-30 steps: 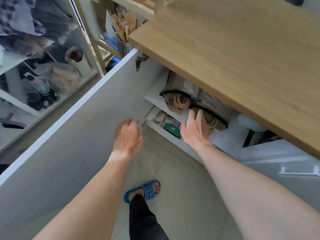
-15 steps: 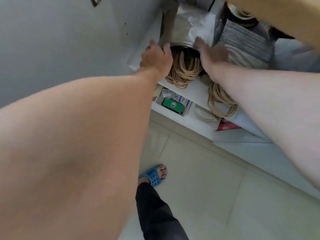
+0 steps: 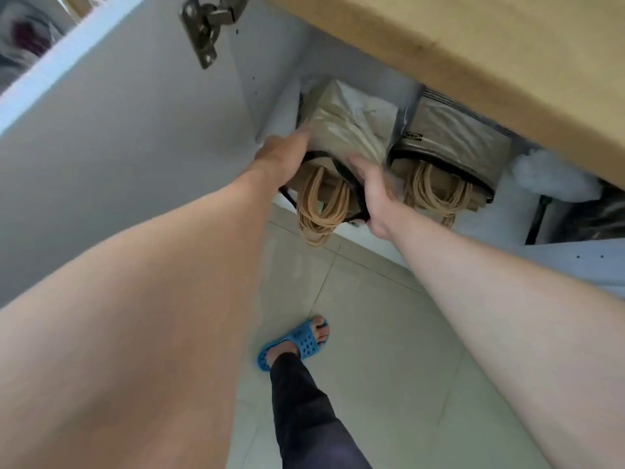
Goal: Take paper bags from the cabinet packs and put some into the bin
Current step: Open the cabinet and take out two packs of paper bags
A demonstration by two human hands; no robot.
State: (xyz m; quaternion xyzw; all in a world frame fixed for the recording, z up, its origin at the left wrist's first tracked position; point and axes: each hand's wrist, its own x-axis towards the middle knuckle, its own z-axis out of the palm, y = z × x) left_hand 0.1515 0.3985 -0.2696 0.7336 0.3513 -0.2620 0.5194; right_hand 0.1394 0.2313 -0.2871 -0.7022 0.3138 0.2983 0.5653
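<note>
Both your hands have settled onto the same pack since half a second ago, when your right hand was still spread toward the neighbouring one. Now your left hand is pressed along the left side of the left pack of paper bags, fingers reaching in beside the plastic wrap, though how far they curl round it you cannot tell from here, as the fingertips are blurred. Your right hand is on the pack's right front corner, fingers laid up against the wrap and thumb down near the shelf edge. So you've got it bracketed between two palms!

That pack sits on the upper shelf of the cabinet, at the far left, with its twisted paper handles spilling out over the front edge. Just beside it, touching or nearly so, sits the right pack, handles dangling too. Something white and fluffy lies further right.

Above, the wooden worktop; left, the open cabinet door with its hinge. Below, your blue slipper on the tiled floor.
</note>
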